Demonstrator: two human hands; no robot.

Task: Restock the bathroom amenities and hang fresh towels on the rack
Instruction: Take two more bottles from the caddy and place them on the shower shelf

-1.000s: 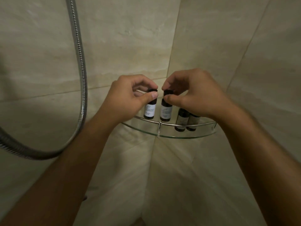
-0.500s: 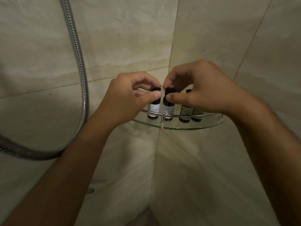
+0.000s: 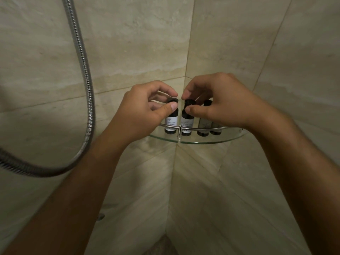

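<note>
Several small dark amenity bottles with pale labels stand upright on a glass corner shelf (image 3: 200,140) with a thin metal rail. My left hand (image 3: 139,115) pinches the black cap of the leftmost bottle (image 3: 171,122) between thumb and forefinger. My right hand (image 3: 220,102) pinches the cap of the second bottle (image 3: 186,123) the same way. To the right stand a third bottle (image 3: 203,126) and a fourth bottle (image 3: 215,130), the fourth mostly hidden behind my right hand.
The shelf sits in the corner of beige tiled shower walls. A metal shower hose (image 3: 86,85) hangs in a loop on the left wall. A small round fitting (image 3: 100,216) shows low on the left wall.
The view has shifted slightly, so the shelf sits a little higher and more edge-on. Both hands keep their pinch on the two bottle caps; the bottles still stand on the shelf.
</note>
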